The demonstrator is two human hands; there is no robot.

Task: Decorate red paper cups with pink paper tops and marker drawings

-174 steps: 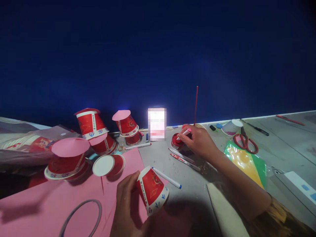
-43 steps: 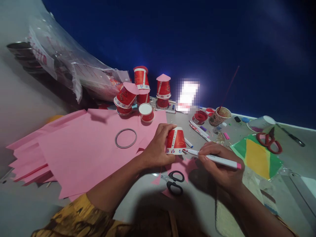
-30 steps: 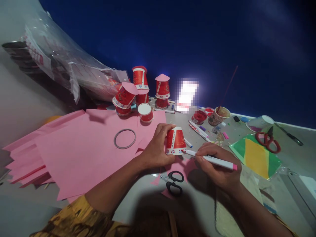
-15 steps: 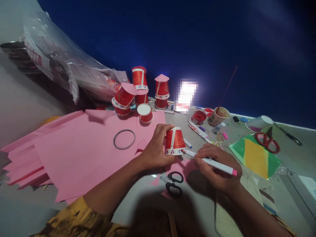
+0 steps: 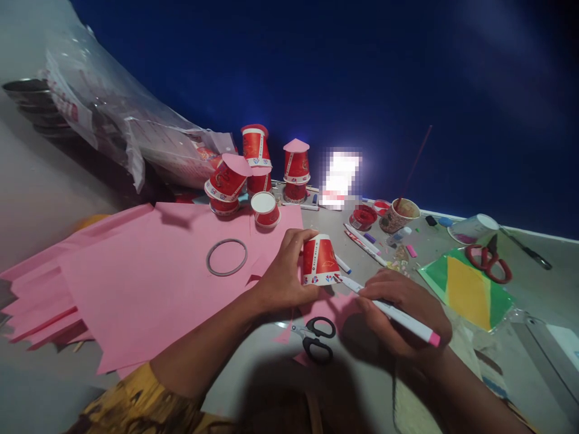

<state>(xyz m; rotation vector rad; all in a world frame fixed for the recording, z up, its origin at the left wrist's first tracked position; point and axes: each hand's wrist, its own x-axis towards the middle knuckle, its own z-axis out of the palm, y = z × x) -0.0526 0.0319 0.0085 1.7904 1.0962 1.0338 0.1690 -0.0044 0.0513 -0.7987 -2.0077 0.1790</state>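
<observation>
My left hand (image 5: 283, 268) grips a red and white paper cup (image 5: 322, 259) upside down, thumb and fingers around its left side. In my right hand (image 5: 402, 307) is a white marker (image 5: 404, 319) with a pink end; its tip touches or nearly touches the patterned white rim at the cup's lower right. Black-handled scissors (image 5: 319, 340) lie just below the cup, beside pink paper scraps. Large pink sheets (image 5: 149, 271) spread out to the left, with a grey ring (image 5: 227, 257) on top of them.
Stacked red cups (image 5: 296, 166), some with pink cone tops, stand at the back. Farther right are a red paint jar (image 5: 363, 217), a cup with a thin stick (image 5: 399, 216), markers and red-handled scissors (image 5: 488, 263). A plastic bag (image 5: 172, 147) lies back left.
My right hand has shifted slightly right and down, with the marker's pink end lower. The cup is still in my left hand, tilted very slightly differently.
</observation>
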